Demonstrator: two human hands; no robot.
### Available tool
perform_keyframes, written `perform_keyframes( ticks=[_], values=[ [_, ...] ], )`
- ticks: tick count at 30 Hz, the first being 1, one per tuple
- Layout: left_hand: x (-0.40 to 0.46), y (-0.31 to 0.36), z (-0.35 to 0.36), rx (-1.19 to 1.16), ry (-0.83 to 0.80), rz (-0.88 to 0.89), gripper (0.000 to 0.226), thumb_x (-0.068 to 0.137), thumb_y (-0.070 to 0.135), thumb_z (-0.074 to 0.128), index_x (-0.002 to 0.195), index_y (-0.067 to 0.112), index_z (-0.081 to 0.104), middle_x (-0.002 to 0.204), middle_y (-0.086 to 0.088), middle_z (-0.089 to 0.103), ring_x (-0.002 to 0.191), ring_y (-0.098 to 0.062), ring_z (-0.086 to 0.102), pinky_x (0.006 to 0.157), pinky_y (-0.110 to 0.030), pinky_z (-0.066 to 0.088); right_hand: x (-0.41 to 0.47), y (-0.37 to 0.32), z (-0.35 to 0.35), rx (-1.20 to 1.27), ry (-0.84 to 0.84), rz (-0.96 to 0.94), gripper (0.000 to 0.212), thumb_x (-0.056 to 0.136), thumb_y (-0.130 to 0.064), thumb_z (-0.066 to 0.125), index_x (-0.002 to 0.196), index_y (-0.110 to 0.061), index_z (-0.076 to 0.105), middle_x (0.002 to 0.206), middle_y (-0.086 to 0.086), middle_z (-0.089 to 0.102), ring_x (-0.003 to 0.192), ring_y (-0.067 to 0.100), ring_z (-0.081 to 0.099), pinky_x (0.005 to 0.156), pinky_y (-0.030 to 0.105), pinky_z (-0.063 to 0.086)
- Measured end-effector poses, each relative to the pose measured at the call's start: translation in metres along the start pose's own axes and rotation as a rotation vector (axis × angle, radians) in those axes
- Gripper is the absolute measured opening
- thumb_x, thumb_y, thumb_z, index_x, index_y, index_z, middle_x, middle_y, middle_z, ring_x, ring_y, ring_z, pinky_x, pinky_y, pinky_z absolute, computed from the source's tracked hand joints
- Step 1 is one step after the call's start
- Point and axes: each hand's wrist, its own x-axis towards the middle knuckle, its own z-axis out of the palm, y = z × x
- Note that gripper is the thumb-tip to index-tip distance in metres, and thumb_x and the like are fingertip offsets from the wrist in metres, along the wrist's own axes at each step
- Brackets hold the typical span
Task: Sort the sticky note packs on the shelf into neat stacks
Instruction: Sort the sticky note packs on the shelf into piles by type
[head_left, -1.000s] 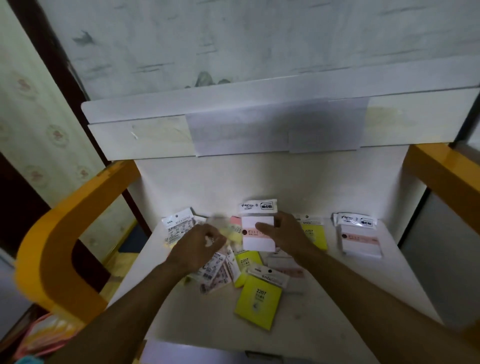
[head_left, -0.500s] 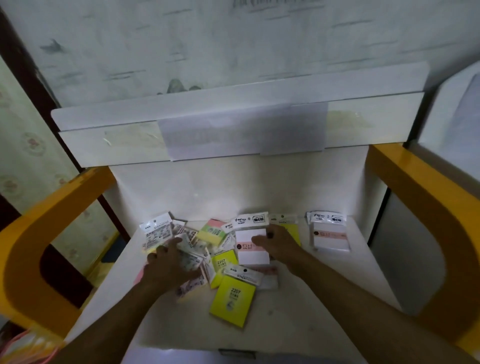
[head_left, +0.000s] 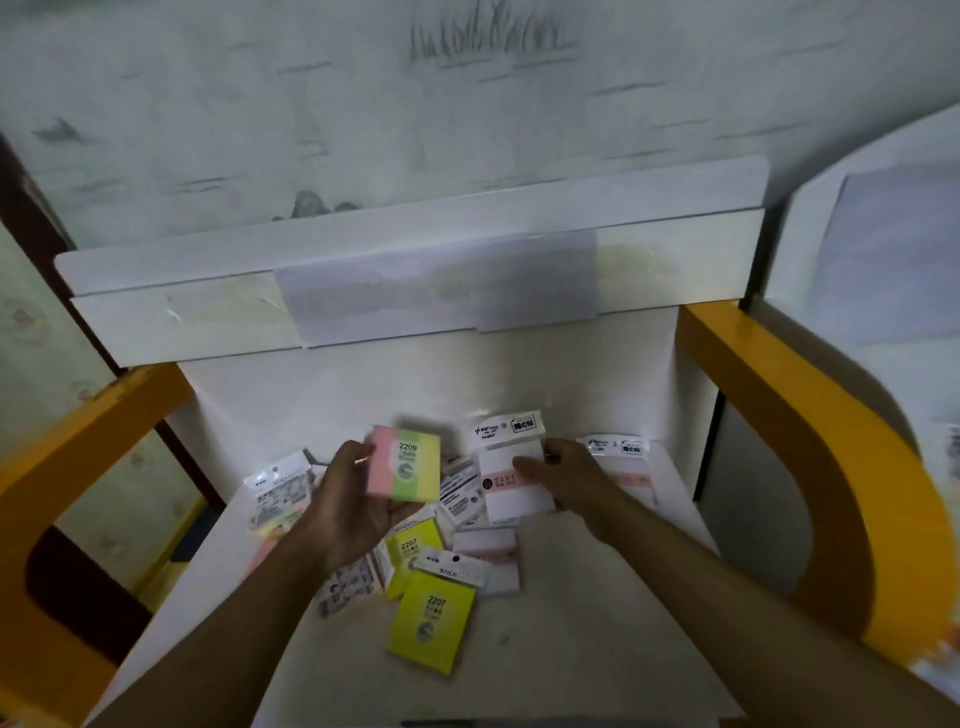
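Note:
My left hand (head_left: 347, 512) holds up a pink, green and yellow striped sticky note pack (head_left: 404, 470) marked 2209, lifted above the pile. My right hand (head_left: 571, 475) grips the right edge of a white pack with a pink band (head_left: 506, 486) near the back of the white shelf (head_left: 571, 623). A yellow pack marked 2207 (head_left: 431, 626) lies in front, and a second yellow one (head_left: 410, 551) sits partly under it. Another white pack (head_left: 623, 452) rests at the back right. Several printed packs (head_left: 278, 491) lie jumbled at the left.
Yellow curved side panels (head_left: 810, 441) flank the shelf on both sides. A white upper shelf board (head_left: 415, 291) overhangs the back. The bare shelf surface extends toward the front edge.
My left hand has picked the striped pack out of the pile and raised it. My right hand stays on the white pack. The camera has tilted upward and shifted right.

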Motion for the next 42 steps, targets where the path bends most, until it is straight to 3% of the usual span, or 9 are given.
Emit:
perform_keyframes(
  ticks=[4, 7, 12, 21, 29, 31, 35, 38, 42],
  values=[
    [0.011, -0.009, 0.014, 0.173, 0.011, 0.021, 0.044, 0.097, 0.044, 0.034, 0.111, 0.012, 0.061, 0.099, -0.014, 0.073, 0.092, -0.028, 0.068, 0.078, -0.037, 0.057, 0.013, -0.001, -0.032, -0.03, 0.184, -0.001, 0.03, 0.085, -0.019, 0.07, 0.113, -0.012, 0.062, 0.112, 0.01, 0.068, 0.099, 0.028, 0.066, 0.083, 0.043, 0.058],
    [0.016, -0.016, 0.019, 0.338, 0.05, 0.074, 0.038, 0.097, 0.045, 0.04, 0.106, 0.016, 0.062, 0.091, -0.009, 0.075, 0.08, -0.022, 0.07, 0.074, -0.037, 0.057, 0.019, 0.007, -0.061, -0.147, 0.279, 0.069, 0.035, 0.09, -0.022, 0.063, 0.12, -0.012, 0.052, 0.113, 0.007, 0.059, 0.105, 0.03, 0.061, 0.066, 0.033, 0.055],
    [0.02, -0.025, 0.013, 0.497, 0.016, 0.143, 0.026, 0.1, 0.029, 0.041, 0.111, 0.011, 0.057, 0.101, -0.018, 0.07, 0.081, -0.026, 0.068, 0.071, -0.036, 0.055, 0.029, 0.027, -0.086, -0.38, 0.372, 0.132, 0.039, 0.09, -0.024, 0.062, 0.125, -0.008, 0.055, 0.125, 0.016, 0.062, 0.11, 0.033, 0.061, 0.091, 0.038, 0.053],
    [0.022, -0.035, -0.007, 0.537, 0.033, 0.136, 0.026, 0.096, 0.011, 0.044, 0.104, 0.021, 0.067, 0.11, -0.015, 0.07, 0.102, -0.035, 0.066, 0.096, -0.057, 0.047, 0.033, 0.044, -0.102, -0.538, 0.489, 0.274, 0.053, 0.09, -0.034, 0.061, 0.131, -0.001, 0.051, 0.134, 0.02, 0.054, 0.121, 0.035, 0.054, 0.094, 0.033, 0.046],
    [0.016, -0.043, 0.0, 0.499, 0.041, 0.102, 0.025, 0.096, 0.009, 0.047, 0.118, 0.015, 0.057, 0.107, -0.016, 0.072, 0.096, -0.035, 0.069, 0.086, -0.049, 0.055, 0.023, 0.052, -0.095, -0.662, 0.606, 0.24, 0.063, 0.087, -0.056, 0.055, 0.13, -0.01, 0.051, 0.133, 0.02, 0.051, 0.121, 0.037, 0.05, 0.097, 0.04, 0.045],
    [0.016, -0.042, 0.006, 0.486, 0.024, 0.099, 0.026, 0.096, 0.007, 0.047, 0.12, 0.014, 0.055, 0.111, -0.017, 0.07, 0.098, -0.035, 0.068, 0.083, -0.046, 0.055, 0.018, 0.034, -0.083, -0.548, 0.541, 0.088, 0.056, 0.089, -0.055, 0.053, 0.125, -0.012, 0.056, 0.123, 0.015, 0.06, 0.11, 0.032, 0.058, 0.091, 0.036, 0.048],
    [0.016, -0.044, 0.03, 0.404, -0.026, 0.081, 0.029, 0.095, 0.003, 0.047, 0.122, 0.011, 0.054, 0.108, -0.014, 0.07, 0.093, -0.03, 0.068, 0.072, -0.039, 0.058, -0.007, -0.008, -0.036, -0.294, 0.085, 0.062, 0.051, 0.084, -0.059, 0.059, 0.108, -0.014, 0.065, 0.088, 0.005, 0.071, 0.06, 0.014, 0.061, 0.059, 0.026, 0.047],
    [0.013, -0.052, 0.048, 0.389, -0.098, 0.065, 0.031, 0.093, 0.001, 0.048, 0.121, 0.011, 0.055, 0.11, -0.014, 0.07, 0.089, -0.028, 0.069, 0.067, -0.036, 0.059, -0.025, -0.013, -0.012, -0.276, -0.046, 0.057, 0.045, 0.082, -0.045, 0.07, 0.118, -0.021, 0.058, 0.103, 0.008, 0.071, 0.067, 0.014, 0.065, 0.054, 0.024, 0.052],
    [0.005, -0.06, 0.062, 0.586, -0.169, 0.073, 0.025, 0.095, 0.007, 0.052, 0.116, 0.019, 0.058, 0.106, -0.007, 0.07, 0.083, -0.021, 0.07, 0.067, -0.032, 0.058, -0.039, 0.001, -0.016, -0.25, 0.012, 0.032, 0.032, 0.086, -0.018, 0.07, 0.114, -0.014, 0.056, 0.108, 0.011, 0.067, 0.086, 0.025, 0.068, 0.068, 0.04, 0.061]
  ],
)
